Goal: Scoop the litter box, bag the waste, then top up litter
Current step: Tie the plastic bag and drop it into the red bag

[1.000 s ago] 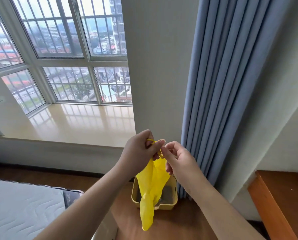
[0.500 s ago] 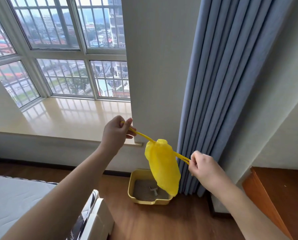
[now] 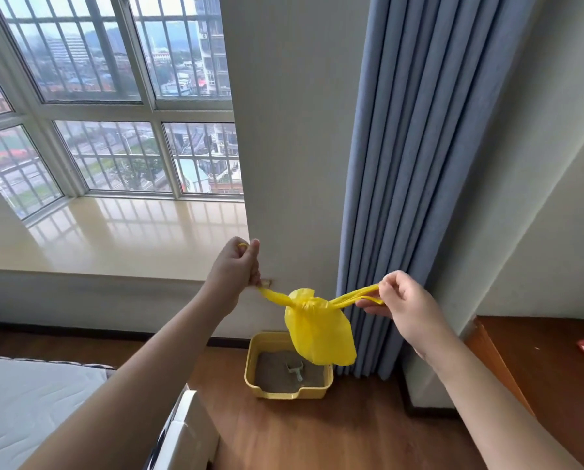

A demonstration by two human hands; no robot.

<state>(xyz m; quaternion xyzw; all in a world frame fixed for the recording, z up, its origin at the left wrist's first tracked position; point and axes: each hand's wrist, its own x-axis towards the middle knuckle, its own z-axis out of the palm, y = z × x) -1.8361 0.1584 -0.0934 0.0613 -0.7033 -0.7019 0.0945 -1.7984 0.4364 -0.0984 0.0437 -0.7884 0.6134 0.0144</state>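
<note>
Two hands [image 3: 236, 262] [image 3: 404, 300] gripping knotted yellow bag [image 3: 319, 329] handles, above litter box [image 3: 289, 395]

Left hand [image 3: 233, 262] and right hand [image 3: 406, 307] grip knotted yellow bag [image 3: 319, 330] handles; litter box [image 3: 289, 368] with scoop [image 3: 295, 368] at 6 o'clock below.

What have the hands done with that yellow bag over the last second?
The left hand and right hand began together above the yellow bag, then pulled its handles apart sideways, cinching a knot. Both keep gripping a handle. The litter box and scoop stayed put on the floor.
</note>
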